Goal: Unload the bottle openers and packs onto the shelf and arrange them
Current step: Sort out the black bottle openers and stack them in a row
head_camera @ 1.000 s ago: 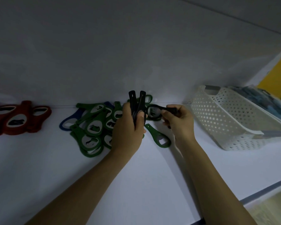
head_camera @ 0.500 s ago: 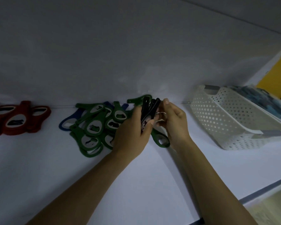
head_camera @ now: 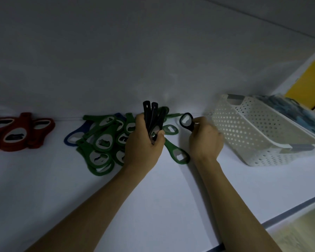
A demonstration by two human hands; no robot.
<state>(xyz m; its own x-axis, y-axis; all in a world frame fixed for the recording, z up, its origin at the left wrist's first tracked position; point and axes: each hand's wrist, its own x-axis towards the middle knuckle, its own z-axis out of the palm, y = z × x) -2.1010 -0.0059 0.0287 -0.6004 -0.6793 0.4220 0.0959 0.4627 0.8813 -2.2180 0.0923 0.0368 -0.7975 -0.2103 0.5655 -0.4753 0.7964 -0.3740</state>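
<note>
Black opener bundle (head_camera: 151, 116) in left hand (head_camera: 144, 144) grip, right hand (head_camera: 205, 140) pinching single opener (head_camera: 186, 122)

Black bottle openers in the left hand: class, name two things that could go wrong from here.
The left hand grips a splayed bunch of black openers; adding the single opener that the right hand pinches might loosen it, and one could slip.
The left hand sits against the loose green pile, so it may scatter.
</note>
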